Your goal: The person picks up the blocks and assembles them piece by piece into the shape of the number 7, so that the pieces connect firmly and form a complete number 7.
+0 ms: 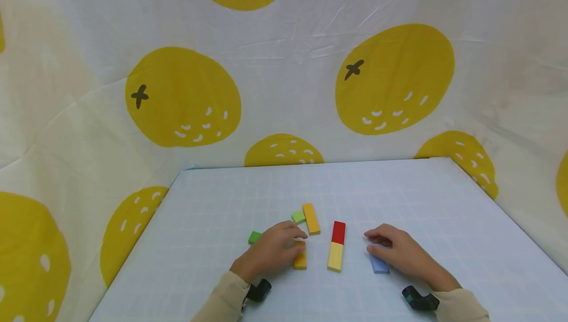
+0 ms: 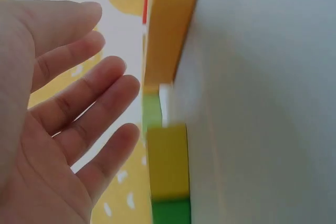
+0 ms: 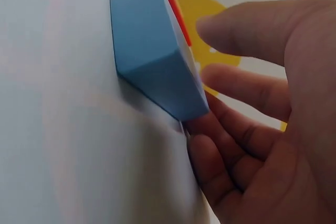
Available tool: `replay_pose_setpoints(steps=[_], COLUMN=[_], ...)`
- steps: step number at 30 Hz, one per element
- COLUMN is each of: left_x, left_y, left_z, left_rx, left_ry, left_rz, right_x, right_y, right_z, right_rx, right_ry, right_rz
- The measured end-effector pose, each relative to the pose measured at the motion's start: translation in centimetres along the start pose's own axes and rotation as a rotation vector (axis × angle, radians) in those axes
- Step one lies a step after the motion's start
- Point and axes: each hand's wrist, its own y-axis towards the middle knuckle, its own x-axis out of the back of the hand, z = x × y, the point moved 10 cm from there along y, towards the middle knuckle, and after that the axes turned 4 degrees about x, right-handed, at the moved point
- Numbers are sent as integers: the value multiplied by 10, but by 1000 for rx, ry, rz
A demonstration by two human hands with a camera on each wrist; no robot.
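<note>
My left hand [image 1: 274,249] hovers above an orange block [image 1: 300,261], partly covering it, with relaxed fingers and nothing in its grasp. In the left wrist view, that hand's fingers [image 2: 97,98] are spread beside the blocks, among them a dark yellow block [image 2: 169,163] next to a green one. Over on the right, my right hand [image 1: 403,253] is at a blue block [image 1: 379,265], overlapping its upper part. The right wrist view has the blue block [image 3: 152,45] lying flat, its end close to the loosely bent fingers; the thumb stands away from it.
Between the hands, a red block [image 1: 338,233] and a pale yellow block [image 1: 335,257] lie end to end. Farther back, a light green block [image 1: 299,217] touches another orange block [image 1: 311,219]. A green block [image 1: 255,237] pokes out left of the left hand. The table [image 1: 222,189] meets a fruit-print cloth [image 1: 288,90].
</note>
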Motion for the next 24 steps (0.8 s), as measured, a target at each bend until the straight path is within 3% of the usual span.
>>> replay_pose_setpoints(steps=[4, 11, 19, 24], left_x=[12, 28, 34, 36], left_y=[-10, -24, -33, -39], left_z=[15, 43, 69, 81], left_rx=[2, 76, 160, 160], left_ry=[-19, -49, -75, -67], left_rz=[-53, -98, -96, -106], right_x=[1, 0, 1, -1], right_y=[-4, -10, -14, -14], right_z=[0, 1, -3, -2], right_rx=[36, 104, 118, 119], right_ry=[-13, -49, -85, -77], right_rz=[33, 99, 124, 148])
